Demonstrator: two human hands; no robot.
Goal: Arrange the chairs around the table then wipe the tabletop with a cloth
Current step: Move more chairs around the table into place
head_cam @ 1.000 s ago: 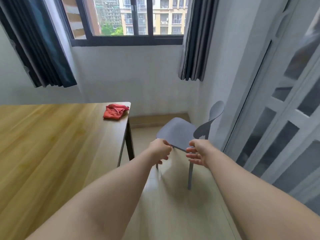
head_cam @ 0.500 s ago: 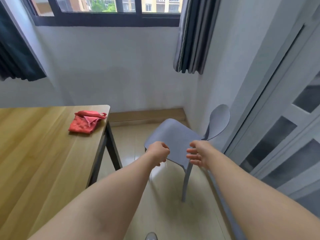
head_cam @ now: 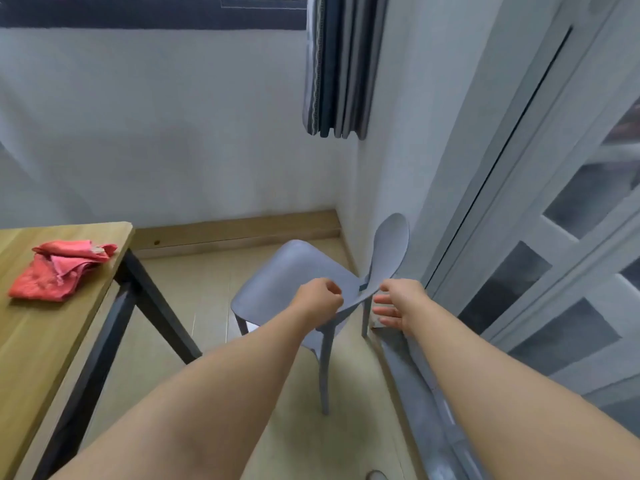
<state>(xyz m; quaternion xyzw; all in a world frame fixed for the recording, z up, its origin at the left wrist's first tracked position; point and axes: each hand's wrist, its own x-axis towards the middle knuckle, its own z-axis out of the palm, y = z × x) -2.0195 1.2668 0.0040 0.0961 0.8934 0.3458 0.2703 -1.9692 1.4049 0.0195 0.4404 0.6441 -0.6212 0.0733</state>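
Observation:
A grey plastic chair (head_cam: 284,271) stands in the corner, its rounded backrest (head_cam: 391,247) close to the wall and door frame. My left hand (head_cam: 318,297) hovers over the seat's near edge with its fingers curled into a fist, holding nothing. Just right of the backrest's stem is my right hand (head_cam: 398,304), fingers loosely extended and not gripping the chair. At the left is the wooden table (head_cam: 41,341), with a crumpled red cloth (head_cam: 59,271) lying near its far corner.
The table's black legs (head_cam: 156,306) slant toward the chair. A white glazed sliding door (head_cam: 540,258) and its floor track (head_cam: 415,393) run along the right. A dark curtain (head_cam: 339,64) hangs above the chair. Pale floor lies between table and chair.
The view has tilted down and come closer to the chair. Both hands have reached further, to the seat's edge and the backrest's stem; the right hand's fingers have spread.

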